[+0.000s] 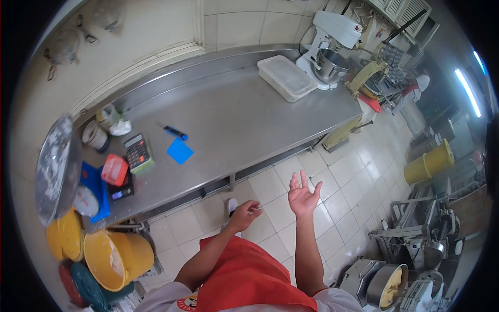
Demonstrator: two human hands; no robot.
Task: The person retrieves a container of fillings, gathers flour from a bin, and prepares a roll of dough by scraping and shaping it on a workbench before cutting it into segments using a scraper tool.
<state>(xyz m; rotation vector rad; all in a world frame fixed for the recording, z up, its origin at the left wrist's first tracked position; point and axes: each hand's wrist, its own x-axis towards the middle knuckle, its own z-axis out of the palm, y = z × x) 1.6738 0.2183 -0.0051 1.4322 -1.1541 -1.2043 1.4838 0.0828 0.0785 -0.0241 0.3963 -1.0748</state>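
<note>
My right hand (303, 198) is raised in front of the red apron (244, 278), palm up, its fingers spread with nothing in them. Lower and to the left, my left hand (245, 216) hangs in the air, fingers loosely bent and slightly apart, and no object shows in it. Neither hand touches the steel table (218, 119) beyond them. Lying on the table are a blue square card (180, 150), a dark and blue pen-like tool (175, 132), and a calculator (138, 153). A red plastic container (114, 169) sits on a small black scale (122, 191).
At the left stand a blue dial scale with a metal pan (54, 166) and a yellow flour bin (119, 260). A lidded plastic tub (287, 78) and a stand mixer (332, 47) occupy the table's far end. Machines and a bowl of dough (391, 289) are at the right.
</note>
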